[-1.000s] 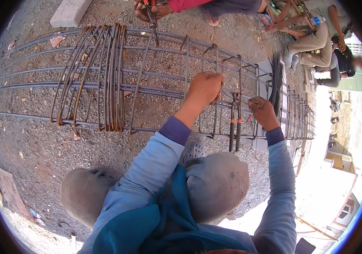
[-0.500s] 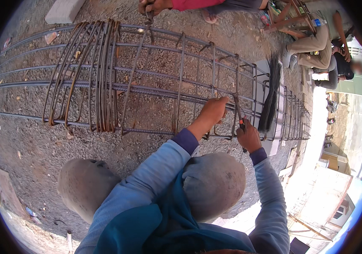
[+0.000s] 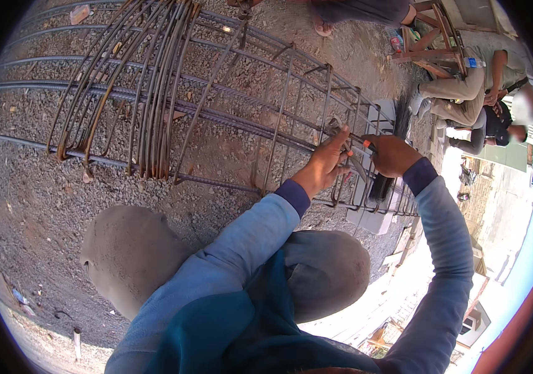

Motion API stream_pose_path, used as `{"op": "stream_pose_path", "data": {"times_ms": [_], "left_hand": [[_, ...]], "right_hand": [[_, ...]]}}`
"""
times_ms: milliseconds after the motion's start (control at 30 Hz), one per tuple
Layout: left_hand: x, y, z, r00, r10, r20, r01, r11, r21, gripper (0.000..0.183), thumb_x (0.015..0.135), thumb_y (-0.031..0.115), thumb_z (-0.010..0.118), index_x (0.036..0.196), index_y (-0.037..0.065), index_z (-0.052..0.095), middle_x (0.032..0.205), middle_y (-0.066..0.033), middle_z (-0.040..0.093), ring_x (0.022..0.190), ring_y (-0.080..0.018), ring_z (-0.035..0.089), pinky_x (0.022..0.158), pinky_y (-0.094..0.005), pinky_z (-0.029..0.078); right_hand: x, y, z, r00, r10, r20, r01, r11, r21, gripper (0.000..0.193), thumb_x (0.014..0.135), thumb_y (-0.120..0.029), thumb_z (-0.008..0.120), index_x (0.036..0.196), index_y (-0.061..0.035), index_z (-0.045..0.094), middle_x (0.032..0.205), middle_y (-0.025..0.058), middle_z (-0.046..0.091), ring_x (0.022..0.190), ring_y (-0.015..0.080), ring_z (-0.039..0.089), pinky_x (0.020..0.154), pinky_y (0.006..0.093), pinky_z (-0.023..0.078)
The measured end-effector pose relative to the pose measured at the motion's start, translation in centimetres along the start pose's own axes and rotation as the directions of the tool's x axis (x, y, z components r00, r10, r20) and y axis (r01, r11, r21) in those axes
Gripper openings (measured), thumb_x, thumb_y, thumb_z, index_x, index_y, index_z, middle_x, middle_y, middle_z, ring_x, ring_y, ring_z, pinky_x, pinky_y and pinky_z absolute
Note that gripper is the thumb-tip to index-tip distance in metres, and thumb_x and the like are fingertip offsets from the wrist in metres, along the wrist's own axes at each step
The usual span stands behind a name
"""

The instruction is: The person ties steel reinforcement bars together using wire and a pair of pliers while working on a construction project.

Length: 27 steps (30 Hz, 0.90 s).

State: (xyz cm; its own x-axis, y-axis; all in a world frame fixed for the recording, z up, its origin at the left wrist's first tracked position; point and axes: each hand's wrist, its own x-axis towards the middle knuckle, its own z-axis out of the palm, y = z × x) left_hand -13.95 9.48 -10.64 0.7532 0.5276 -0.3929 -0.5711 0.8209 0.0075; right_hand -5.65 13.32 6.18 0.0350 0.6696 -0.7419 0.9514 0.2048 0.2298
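Observation:
A long rebar cage [image 3: 276, 134] of lengthwise bars and square stirrups lies across the ground in front of me. My right hand [image 3: 394, 156] is closed round pincers [image 3: 357, 138] with black and orange handles, held over the cage's bars. Close to the pincers' head is my left hand [image 3: 324, 163], its fingers bent beside a bar crossing; what they grip, if anything, is too small to make out. Beyond my right hand, a bundle of black tie wire [image 3: 380, 187] rests on the cage, partly covered by the hand.
Several loose stirrups [image 3: 154, 93] stand bunched on the bars at left. A pale block [image 3: 366, 218] sits under the cage. Across it are another person's leg [image 3: 366, 11], a wooden stand [image 3: 432, 43] and seated people [image 3: 472, 93]. Gravel [image 3: 23, 193] covers the ground.
My right hand has moved up and right, swinging the pincers from upright to nearly level. My left hand has shifted slightly. The other person's hand at the top has mostly left view as the view turned.

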Motion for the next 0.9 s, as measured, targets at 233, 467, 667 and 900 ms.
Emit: {"op": "stream_pose_path", "data": {"times_ms": [233, 467, 667, 900], "left_hand": [[-0.3, -0.2, 0.9, 0.983, 0.015, 0.183, 0.052, 0.934, -0.353, 0.046, 0.094, 0.05, 0.048, 0.107, 0.005, 0.051, 0.105, -0.0075, 0.054, 0.107, -0.0228, 0.051, 0.095, -0.0399, 0.045], [-0.4, -0.3, 0.6, 0.973, 0.117, 0.198, -0.001, 0.864, -0.504, 0.041, 0.099, 0.041, 0.04, 0.105, 0.002, 0.051, 0.108, -0.0105, 0.058, 0.098, -0.0216, 0.06, 0.081, -0.0332, 0.054], [-0.5, -0.5, 1.3, 0.992, 0.064, 0.113, -0.015, 0.922, -0.386, 0.039, 0.099, 0.039, 0.042, 0.099, 0.002, 0.053, 0.099, -0.0117, 0.061, 0.094, -0.0243, 0.062, 0.083, -0.0344, 0.054], [-1.4, -0.1, 2.2, 0.987, 0.041, 0.152, 0.022, 0.92, -0.391, 0.04, 0.097, 0.043, 0.044, 0.096, 0.004, 0.054, 0.09, -0.01, 0.062, 0.083, -0.0217, 0.064, 0.075, -0.0333, 0.054]], "right_hand": [[0.6, -3.4, -0.1, 0.994, -0.014, -0.106, -0.03, 0.916, -0.4, 0.04, 0.071, -0.006, 0.063, 0.11, 0.0018, 0.053, 0.075, 0.0173, 0.064, 0.074, 0.0339, 0.065, 0.067, 0.0439, 0.051], [0.7, -4.4, -1.0, 0.998, -0.015, -0.057, -0.013, 0.89, -0.456, 0.04, 0.075, -0.013, 0.063, 0.111, 0.002, 0.053, 0.074, 0.017, 0.065, 0.074, 0.0345, 0.066, 0.065, 0.0441, 0.051], [0.8, -3.0, -3.0, 0.954, 0.23, 0.195, -0.172, 0.946, -0.275, 0.031, 0.076, -0.021, 0.065, 0.096, 0.0027, 0.062, 0.083, 0.0209, 0.066, 0.082, 0.0368, 0.065, 0.072, 0.0437, 0.052], [1.1, -1.6, -3.3, 0.905, 0.13, 0.405, -0.073, 0.985, -0.154, 0.03, 0.074, -0.024, 0.069, 0.081, 0.0052, 0.065, 0.073, 0.0182, 0.067, 0.072, 0.0316, 0.067, 0.067, 0.0404, 0.053]]}}
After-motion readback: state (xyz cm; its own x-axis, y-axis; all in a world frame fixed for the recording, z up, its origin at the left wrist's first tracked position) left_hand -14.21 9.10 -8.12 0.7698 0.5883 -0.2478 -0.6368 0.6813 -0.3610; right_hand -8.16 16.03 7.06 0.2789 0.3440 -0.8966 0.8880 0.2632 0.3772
